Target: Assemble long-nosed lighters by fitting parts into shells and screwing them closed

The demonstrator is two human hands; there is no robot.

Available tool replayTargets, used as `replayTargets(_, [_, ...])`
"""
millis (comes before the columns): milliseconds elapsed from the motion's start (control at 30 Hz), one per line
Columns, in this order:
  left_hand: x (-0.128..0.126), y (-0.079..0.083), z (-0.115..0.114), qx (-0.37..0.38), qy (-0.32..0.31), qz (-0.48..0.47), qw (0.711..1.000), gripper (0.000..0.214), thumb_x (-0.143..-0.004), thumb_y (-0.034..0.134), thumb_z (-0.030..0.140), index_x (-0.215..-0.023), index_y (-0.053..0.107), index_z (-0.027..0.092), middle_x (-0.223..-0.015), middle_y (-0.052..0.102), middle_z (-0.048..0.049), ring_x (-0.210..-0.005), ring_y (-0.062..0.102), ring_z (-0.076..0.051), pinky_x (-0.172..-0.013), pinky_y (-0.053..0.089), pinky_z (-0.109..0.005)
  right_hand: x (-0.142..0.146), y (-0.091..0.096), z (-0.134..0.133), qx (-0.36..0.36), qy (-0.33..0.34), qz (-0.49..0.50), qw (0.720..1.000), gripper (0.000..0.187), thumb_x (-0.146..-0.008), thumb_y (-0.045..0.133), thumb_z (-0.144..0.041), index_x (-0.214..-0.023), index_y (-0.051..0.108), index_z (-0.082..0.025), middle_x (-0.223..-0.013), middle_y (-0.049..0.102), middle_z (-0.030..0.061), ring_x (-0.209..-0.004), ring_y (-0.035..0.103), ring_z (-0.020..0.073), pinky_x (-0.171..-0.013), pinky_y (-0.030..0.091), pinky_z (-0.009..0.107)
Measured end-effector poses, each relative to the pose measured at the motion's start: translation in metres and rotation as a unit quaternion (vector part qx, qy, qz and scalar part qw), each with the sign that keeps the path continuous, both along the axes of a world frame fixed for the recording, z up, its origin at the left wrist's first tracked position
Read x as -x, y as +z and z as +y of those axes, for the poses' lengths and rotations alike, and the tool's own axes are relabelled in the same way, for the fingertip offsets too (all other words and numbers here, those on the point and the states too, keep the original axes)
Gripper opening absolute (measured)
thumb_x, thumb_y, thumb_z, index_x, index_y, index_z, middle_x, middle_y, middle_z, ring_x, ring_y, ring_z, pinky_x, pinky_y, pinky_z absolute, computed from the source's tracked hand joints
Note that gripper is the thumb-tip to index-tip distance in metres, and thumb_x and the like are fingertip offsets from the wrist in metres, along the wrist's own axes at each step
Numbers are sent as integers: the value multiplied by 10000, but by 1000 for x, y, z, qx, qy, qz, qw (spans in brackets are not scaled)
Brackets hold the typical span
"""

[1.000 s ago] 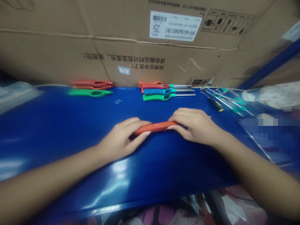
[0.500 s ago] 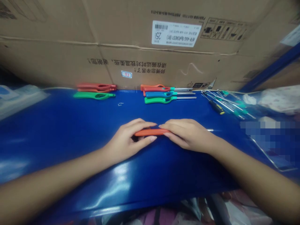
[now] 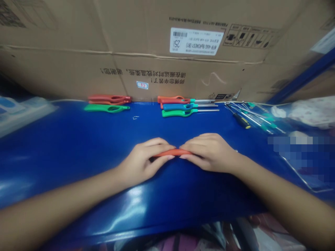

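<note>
Between my two hands lies an orange lighter [image 3: 175, 152], the long-nosed kind, held level above the blue table. My left hand [image 3: 146, 158] is closed on its left end, thumb below and fingers above. My right hand [image 3: 210, 152] pinches the right part, and its palm covers most of that end. Only a speck of the metal tube shows past my right wrist. Behind my hands lie finished-looking lighters with metal tubes: a blue one [image 3: 178, 106], a green one [image 3: 178, 113] and an orange one [image 3: 171, 100].
Red handles [image 3: 108, 99] and a green handle [image 3: 106, 108] without tubes lie at the back left. A black and yellow screwdriver [image 3: 243, 121] and several metal tubes [image 3: 255, 118] sit at the back right. A cardboard box [image 3: 146, 31] stands behind the blue table [image 3: 86, 139].
My left hand now has its fingertips closed on the orange lighter, where they were looser before. The lighter has tilted slightly and less of its tube shows past my right wrist.
</note>
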State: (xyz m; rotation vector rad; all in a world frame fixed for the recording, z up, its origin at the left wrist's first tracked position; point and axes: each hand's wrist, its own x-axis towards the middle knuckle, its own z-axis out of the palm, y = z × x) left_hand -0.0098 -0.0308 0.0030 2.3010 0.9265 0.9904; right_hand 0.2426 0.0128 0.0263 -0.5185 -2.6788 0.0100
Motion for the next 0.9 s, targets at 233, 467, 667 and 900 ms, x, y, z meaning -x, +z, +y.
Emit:
replayTargets(233, [1, 2, 1, 33, 68, -55, 996, 227, -943, 649, 208, -1150, 733, 169, -1073, 720, -62, -979, 675, -143, -897, 517, -218, -11, 13, 11, 44, -69, -93, 992, 219, -981, 549, -304, -968, 718, -167, -837, 721, 40, -771, 651, 189, -703, 440, 307])
replayTargets(467, [0, 0, 0, 33, 80, -57, 995, 217, -930, 660, 210, -1130, 740, 183, -1053, 726, -62, -952, 682, -146, -871, 529, -235, -12, 7, 14, 39, -43, -88, 994, 311, -1030, 464, -315, -914, 696, -142, -768, 662, 54, -712, 572, 186, -654, 406, 302])
replayTargets(667, [0, -1, 2, 34, 86, -38, 995, 221, -880, 727, 252, -1091, 762, 198, -990, 749, -55, -858, 704, -153, -793, 547, -251, -8, 1, 12, 45, -32, -71, 996, 296, -1033, 460, -321, -952, 689, -152, -808, 681, 56, -731, 590, 181, -673, 419, 296])
replayTargets(900, [1, 4, 3, 63, 109, -58, 990, 185, -887, 724, 300, -1032, 791, 207, -964, 765, -64, -842, 708, -175, -795, 557, -278, -15, 13, 21, 66, -51, -78, 993, 292, -969, 591, -403, -1126, 680, -173, -1007, 724, 84, -909, 639, 218, -778, 501, 340])
